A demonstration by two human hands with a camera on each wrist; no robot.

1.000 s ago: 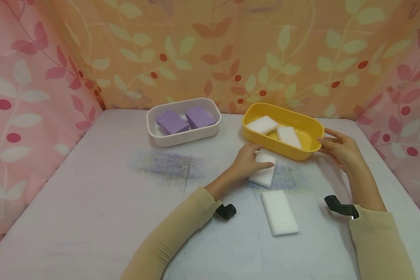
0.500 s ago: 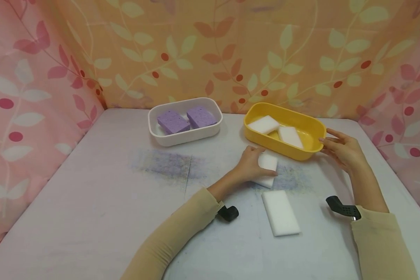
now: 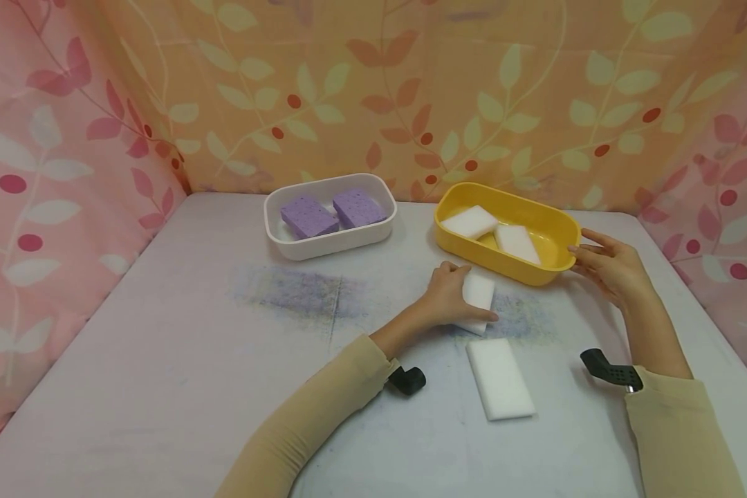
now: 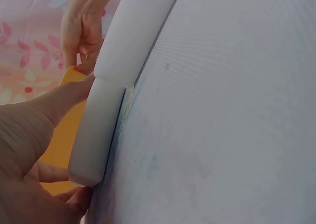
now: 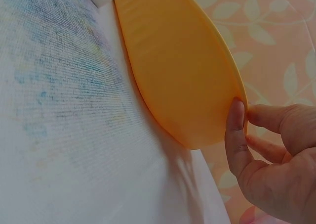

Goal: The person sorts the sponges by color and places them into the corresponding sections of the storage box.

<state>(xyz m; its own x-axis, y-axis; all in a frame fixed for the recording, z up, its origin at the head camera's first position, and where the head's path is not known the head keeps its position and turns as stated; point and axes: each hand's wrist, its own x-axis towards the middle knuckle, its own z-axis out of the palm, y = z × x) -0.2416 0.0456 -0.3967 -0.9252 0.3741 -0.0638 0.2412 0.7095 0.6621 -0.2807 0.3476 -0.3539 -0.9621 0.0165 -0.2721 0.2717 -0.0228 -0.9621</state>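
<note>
My left hand (image 3: 448, 297) spans a white melamine sponge (image 3: 479, 294) that lies on the cloth-covered table in front of the yellow tray. In the left wrist view, the thumb is at one end of this sponge (image 4: 98, 130) and the fingertips are at the other. A second white sponge (image 3: 501, 379) lies flat nearer the front. With thumb and fingers, my right hand (image 3: 613, 266) pinches the right end of the yellow tray (image 3: 554, 242); the right wrist view shows the thumb (image 5: 237, 120) on the outer wall. Two white sponges (image 3: 469, 222) lie inside that tray.
Left of the yellow tray stands a white tray (image 3: 324, 245) holding two purple sponges (image 3: 309, 217). Bluish stains (image 3: 299, 290) mark the white tablecloth. Floral curtains (image 3: 373, 90) enclose the back and both sides.
My left thumb has slid down toward the near end of the white sponge, and the hand has shifted slightly nearer. My right hand keeps its hold on the yellow tray.
</note>
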